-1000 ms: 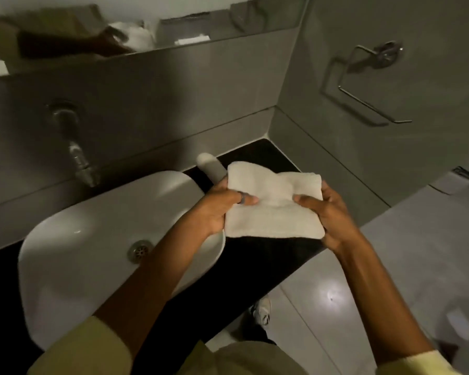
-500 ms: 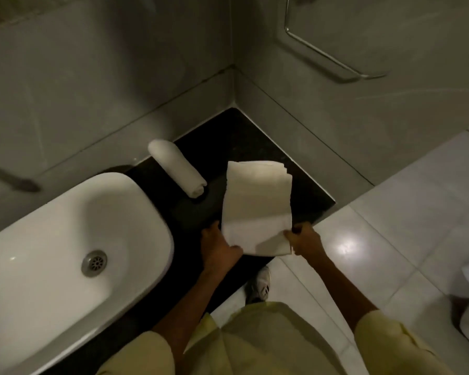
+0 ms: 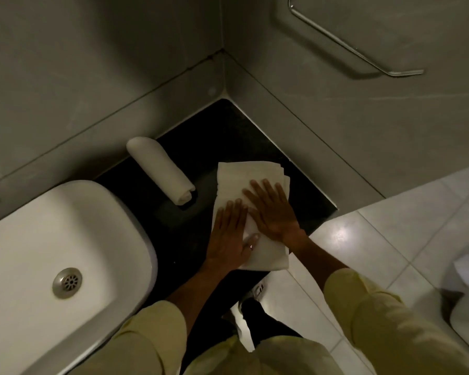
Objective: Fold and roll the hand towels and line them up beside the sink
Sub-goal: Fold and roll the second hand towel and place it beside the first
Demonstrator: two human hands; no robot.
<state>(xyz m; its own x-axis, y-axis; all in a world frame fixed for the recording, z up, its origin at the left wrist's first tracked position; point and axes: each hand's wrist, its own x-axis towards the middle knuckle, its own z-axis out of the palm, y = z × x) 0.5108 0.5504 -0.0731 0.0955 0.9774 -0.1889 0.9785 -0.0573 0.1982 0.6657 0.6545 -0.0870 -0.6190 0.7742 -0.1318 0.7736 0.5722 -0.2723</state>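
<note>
A folded white hand towel (image 3: 244, 175) lies flat as a long strip on the black counter (image 3: 201, 147), right of the sink (image 3: 52, 226). My left hand (image 3: 229, 235) and my right hand (image 3: 271, 209) both press palm-down on its near half, fingers spread, holding nothing. A rolled white towel (image 3: 160, 170) lies to the left of the flat one, between it and the sink's far right corner, apart from both.
Grey tiled walls meet in a corner behind the counter. A metal towel rail (image 3: 358, 50) hangs on the right wall. The counter's right edge drops to a glossy tiled floor (image 3: 390, 239). A white fixture (image 3: 466, 288) stands at the far right. My shoe shows below the counter edge.
The towel, held up in both hands a second ago, was lowered onto the counter. Both hands let go of its near edge and now press flat on top of it.
</note>
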